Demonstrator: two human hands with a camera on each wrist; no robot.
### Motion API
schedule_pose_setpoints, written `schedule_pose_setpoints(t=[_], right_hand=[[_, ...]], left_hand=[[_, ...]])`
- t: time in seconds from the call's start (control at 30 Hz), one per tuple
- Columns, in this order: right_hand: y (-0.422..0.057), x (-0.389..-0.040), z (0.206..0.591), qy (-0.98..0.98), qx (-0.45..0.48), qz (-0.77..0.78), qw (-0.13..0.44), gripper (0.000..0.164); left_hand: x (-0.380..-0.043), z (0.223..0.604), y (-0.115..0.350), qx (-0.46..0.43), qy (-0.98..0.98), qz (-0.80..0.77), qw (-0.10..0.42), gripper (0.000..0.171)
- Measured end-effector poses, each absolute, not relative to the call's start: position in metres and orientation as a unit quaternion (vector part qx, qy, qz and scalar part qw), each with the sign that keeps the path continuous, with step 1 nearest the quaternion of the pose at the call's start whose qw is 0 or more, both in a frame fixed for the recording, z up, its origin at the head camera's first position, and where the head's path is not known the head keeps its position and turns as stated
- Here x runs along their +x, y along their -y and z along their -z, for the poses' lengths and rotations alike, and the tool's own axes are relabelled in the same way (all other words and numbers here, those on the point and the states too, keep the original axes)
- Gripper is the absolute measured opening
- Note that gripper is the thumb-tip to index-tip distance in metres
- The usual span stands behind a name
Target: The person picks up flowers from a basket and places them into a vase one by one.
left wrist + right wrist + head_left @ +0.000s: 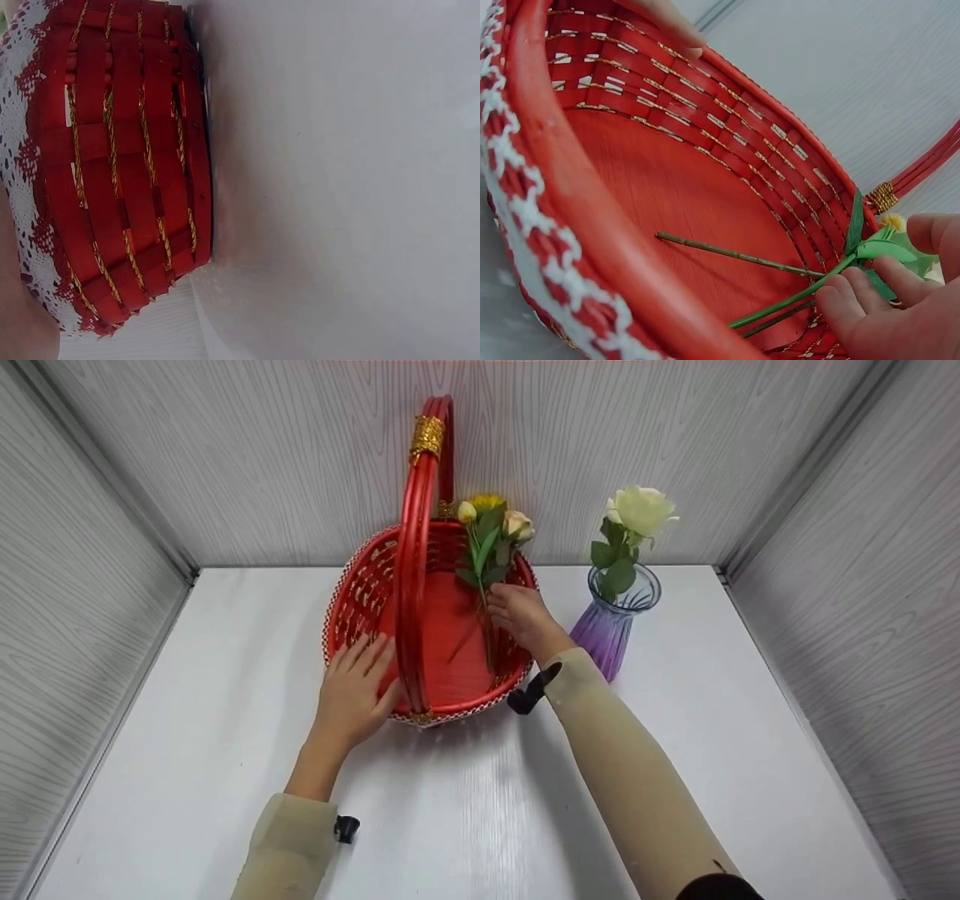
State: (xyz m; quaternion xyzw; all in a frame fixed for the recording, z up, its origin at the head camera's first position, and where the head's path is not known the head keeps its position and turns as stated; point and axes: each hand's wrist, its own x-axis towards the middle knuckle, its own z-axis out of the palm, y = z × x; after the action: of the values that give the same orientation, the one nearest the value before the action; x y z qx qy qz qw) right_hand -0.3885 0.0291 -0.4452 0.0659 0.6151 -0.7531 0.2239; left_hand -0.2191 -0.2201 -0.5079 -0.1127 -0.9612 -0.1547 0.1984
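Note:
A red woven basket with a tall handle and lace-trimmed rim stands on the table. My left hand rests on its near left rim, fingers spread. Inside, artificial flowers lean against the far right wall: a yellow tulip bud, a yellow bloom and a peach rose. My right hand is over the basket's right side, beside their green stems. In the right wrist view its thumb stands apart from the loosely bent fingers, which lie against or just before the stems.
Right of the basket, close to my right forearm, a blue-purple glass vase holds a white rose. The basket's handle arches high between my hands. Grey wood-grain panels wall the white table at back and sides.

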Motion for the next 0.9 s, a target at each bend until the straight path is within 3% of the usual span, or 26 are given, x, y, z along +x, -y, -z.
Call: schedule_pose_setpoints(t=[0.9], right_hand=[[-0.0221,-0.3866,0.4505,-0.619,0.07,0.751,0.216,0.051]], left_hand=[[-0.2191,0.507,0.2195,-0.107,0.962,0.156,0.196,0.061]])
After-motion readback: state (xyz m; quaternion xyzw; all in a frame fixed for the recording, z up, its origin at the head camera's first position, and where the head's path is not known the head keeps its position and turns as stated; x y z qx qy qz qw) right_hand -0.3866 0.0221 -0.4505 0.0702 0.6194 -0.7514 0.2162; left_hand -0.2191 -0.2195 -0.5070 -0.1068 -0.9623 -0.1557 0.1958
